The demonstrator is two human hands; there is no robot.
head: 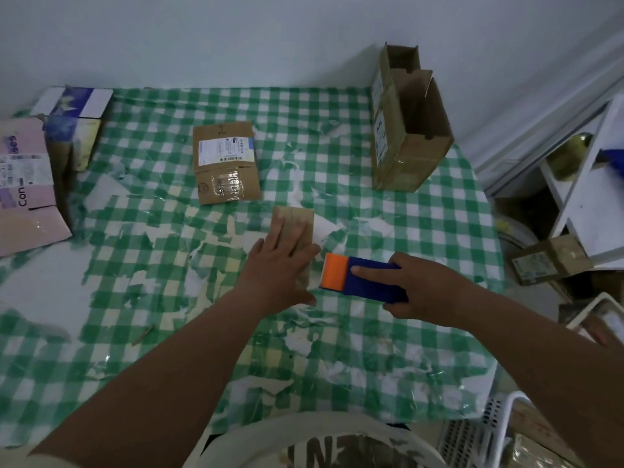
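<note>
Flat left hand (283, 261) pins the likely light, stiff small brown cardboard box (297, 219); right hand (429, 292) grips the blue-and-orange plastic tape dispenser (358, 276).

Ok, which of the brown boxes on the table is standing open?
The tall box at the far right corner, its flaps up; the middle box lies flat and taped.

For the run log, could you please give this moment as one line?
left hand presses small box | right hand grips tape dispenser beside box
</note>
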